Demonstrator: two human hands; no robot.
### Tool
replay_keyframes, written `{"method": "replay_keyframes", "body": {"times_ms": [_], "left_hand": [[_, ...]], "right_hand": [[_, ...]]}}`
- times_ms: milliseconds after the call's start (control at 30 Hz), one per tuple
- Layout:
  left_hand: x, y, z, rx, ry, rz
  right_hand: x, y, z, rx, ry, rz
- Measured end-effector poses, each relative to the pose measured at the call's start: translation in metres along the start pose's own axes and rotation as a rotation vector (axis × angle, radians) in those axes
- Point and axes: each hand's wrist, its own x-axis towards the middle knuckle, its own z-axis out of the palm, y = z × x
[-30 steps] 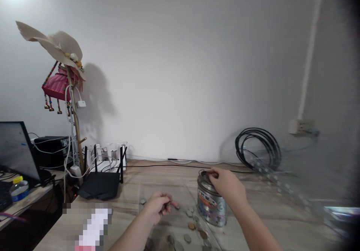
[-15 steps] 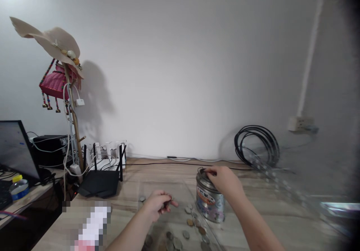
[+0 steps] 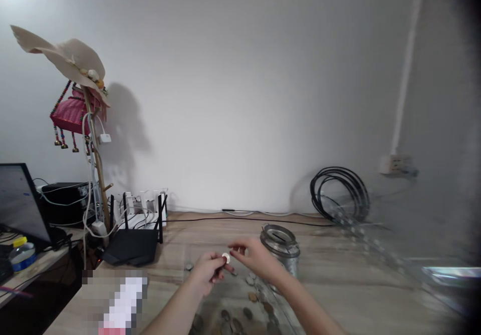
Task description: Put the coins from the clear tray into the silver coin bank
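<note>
Coin (image 3: 226, 258) is up off the surface, clamped between thumb and forefinger of my left hand (image 3: 206, 274). Can't tell if the curled fingers below hold more. My right hand (image 3: 256, 258) is just beside it, thumb and forefinger slightly apart; contact with the coin unclear.

Status, my read: partway at most. One coin lifted; plenty of loose coins (image 3: 253, 297) lie on the clear plastic sheet (image 3: 225, 295), mostly near its right edge and toward me, plus a stray (image 3: 189, 266) left of my left hand. No exact count, bottom of frame cuts the pile. Tin (image 3: 290, 265) stands upright just past my right hand, partly hidden by it. Slotted lid (image 3: 278, 235) is on, nothing visible in the slot. Contents hidden, so no tally.

Surface: wood-grain desk (image 3: 349, 275), black router (image 3: 131, 246) at far left, pixelated patch (image 3: 130, 297) in front of it, black cable coil (image 3: 314, 195) against the wall (image 3: 225, 99) at right.

Room: grey-white wall, socket (image 3: 398, 163) at right. Left: hat (image 3: 80, 57) and pink bag (image 3: 71, 116) on a pole (image 3: 99, 180), monitor (image 3: 22, 205), yellow-capped bottle (image 3: 22, 256).
</note>
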Motion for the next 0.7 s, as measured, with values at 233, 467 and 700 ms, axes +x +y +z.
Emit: {"method": "replay_keyframes", "body": {"times_ms": [233, 467, 700], "left_hand": [[0.002, 0.001, -0.002, -0.080, 0.029, 0.031], [-0.003, 0.004, -0.001, -0.092, -0.003, 0.062], [-0.003, 0.003, 0.000, -0.121, 0.000, -0.012]], "right_hand": [[-0.001, -0.007, 0.024, 0.155, -0.208, -0.017], [0.001, -0.014, 0.018, 0.279, -0.110, 0.027], [0.000, -0.008, 0.007, 0.056, 0.124, 0.105]]}}
